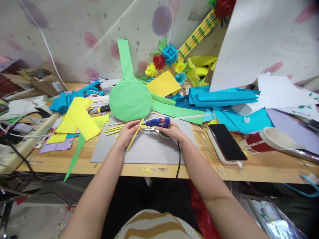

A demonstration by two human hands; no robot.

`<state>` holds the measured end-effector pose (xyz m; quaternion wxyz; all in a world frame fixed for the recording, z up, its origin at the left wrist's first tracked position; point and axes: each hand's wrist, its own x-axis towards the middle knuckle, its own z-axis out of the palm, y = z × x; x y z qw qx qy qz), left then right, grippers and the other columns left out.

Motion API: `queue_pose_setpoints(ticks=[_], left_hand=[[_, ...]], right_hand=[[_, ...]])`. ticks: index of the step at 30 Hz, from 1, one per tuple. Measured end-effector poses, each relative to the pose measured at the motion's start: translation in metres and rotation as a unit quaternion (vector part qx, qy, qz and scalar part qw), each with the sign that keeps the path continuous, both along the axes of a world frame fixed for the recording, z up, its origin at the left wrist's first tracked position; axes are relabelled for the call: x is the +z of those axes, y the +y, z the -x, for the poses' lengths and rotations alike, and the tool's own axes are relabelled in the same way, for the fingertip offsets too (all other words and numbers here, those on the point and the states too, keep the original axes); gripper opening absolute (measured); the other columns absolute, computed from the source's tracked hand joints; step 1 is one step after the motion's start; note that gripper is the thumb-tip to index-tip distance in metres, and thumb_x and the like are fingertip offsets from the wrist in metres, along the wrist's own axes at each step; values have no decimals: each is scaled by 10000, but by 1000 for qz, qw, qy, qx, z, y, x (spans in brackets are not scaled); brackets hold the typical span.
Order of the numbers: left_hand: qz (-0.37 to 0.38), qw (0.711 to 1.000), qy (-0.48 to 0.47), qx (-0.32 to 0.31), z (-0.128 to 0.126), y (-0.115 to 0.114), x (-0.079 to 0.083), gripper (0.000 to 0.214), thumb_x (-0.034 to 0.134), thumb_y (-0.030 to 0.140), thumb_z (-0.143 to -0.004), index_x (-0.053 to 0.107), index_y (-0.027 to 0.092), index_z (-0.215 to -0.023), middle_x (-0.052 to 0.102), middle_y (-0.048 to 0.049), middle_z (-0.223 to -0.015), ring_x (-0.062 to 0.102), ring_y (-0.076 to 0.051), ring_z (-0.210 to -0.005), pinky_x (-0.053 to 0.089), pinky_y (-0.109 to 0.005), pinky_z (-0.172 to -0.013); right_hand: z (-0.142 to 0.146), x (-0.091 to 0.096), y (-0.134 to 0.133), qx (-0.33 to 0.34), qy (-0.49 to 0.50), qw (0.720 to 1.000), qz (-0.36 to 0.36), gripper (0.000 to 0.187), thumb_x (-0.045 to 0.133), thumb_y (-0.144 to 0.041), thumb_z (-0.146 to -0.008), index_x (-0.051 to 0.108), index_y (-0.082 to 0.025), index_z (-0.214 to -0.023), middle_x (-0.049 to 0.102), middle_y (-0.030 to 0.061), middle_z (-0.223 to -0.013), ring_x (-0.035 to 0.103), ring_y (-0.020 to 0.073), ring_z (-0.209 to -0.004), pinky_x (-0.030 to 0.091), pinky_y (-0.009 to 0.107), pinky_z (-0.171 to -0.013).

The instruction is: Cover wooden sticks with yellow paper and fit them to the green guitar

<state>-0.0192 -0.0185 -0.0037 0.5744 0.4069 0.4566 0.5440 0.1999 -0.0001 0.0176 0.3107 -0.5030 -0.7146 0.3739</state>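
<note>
Over the grey cutting mat, my left hand pinches a thin yellow paper-covered stick, held at a slant. My right hand grips a blue hot glue gun, its nozzle turned left toward the yellow stick. A long translucent glue stick sticks out of the gun's back, and a black cord hangs down from it. Several more yellow sticks lie on the mat left of my left hand. Metal scissors lie partly hidden by my right hand.
Behind the mat stands a green round paper piece with a neck. Yellow paper lies left, blue crepe paper at the back right. A phone and a paper cup stand right. Paper flowers are at the back.
</note>
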Motion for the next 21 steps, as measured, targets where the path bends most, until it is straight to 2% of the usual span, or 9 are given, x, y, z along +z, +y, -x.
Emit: queue_pose_setpoints(ticks=[14, 21], left_hand=[[-2, 1000, -7, 0, -2, 0, 2, 351, 732, 280, -559, 670, 163, -884, 676, -58, -887, 597, -140, -753, 428, -284, -773], [-3, 1000, -11, -8, -2, 0, 2, 351, 727, 279, -568, 666, 165, -894, 679, -51, -878, 604, -139, -760, 424, -293, -802]], right_hand=[[3, 1, -3, 53, -23, 998, -17, 412, 597, -470, -670, 645, -195, -972, 668, 23, -878, 590, 168, -780, 439, 252, -686], [4, 2, -4, 65, -36, 997, -12, 389, 588, -481, -668, 654, -191, -918, 665, 16, -819, 578, 154, -726, 429, 240, -651]])
